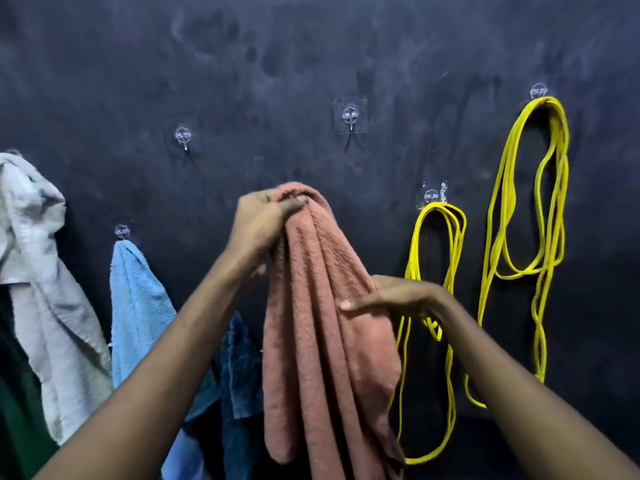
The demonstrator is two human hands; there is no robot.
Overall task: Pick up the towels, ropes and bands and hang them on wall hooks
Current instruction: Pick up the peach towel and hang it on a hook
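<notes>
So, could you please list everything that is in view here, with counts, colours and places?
wall: one, black, whole background
hooks: at least five, clear, on the wall; two upper-middle ones empty
grey towel: one, pale grey, hanging far left
light blue towel: one, hanging on a hook, left of centre
dark blue towel: one, low, behind the left forearm
salmon towel: one, centre, held against the wall
lower bands: one bundle, yellow, hooked, right of centre
upper bands: one bundle, yellow, hooked, far right
green patch: one, dark green, bottom left, unidentifiable
left hand: grips the salmon towel's top
right hand: fingers straight, touching the salmon towel's side
</notes>
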